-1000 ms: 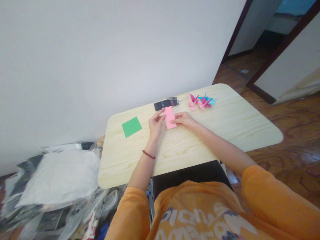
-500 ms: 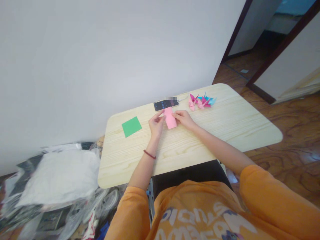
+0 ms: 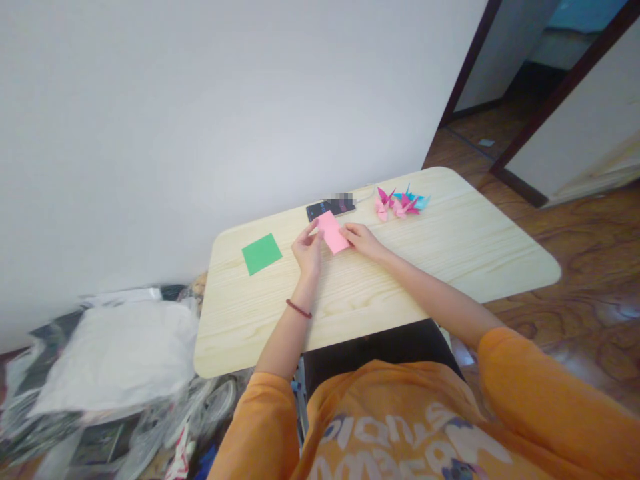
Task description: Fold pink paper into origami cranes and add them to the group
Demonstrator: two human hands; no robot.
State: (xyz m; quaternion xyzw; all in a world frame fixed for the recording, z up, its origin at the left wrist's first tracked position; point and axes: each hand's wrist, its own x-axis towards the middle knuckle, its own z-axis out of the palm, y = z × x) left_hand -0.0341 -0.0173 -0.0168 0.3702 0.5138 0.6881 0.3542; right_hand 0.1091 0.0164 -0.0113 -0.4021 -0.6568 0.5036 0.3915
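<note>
a tilted pink paper oblong (image 3: 330,231) lies between the hands, toward the top middle of the worktop (image 3: 450,233), just below a black phone (image 3: 325,211). the left hand's (image 3: 307,250) fingers (image 3: 314,230) close on its left edge, seemingly pinching it. the right hand's (image 3: 364,240) fingers (image 3: 349,230) curl slightly at its lower right end, their grip unclear. finished paper cranes (image 3: 400,205) sit at the worktop's upper right. the pink paper looks only partly folded, and a green paper square (image 3: 262,254) at the left looks unfolded.
</note>
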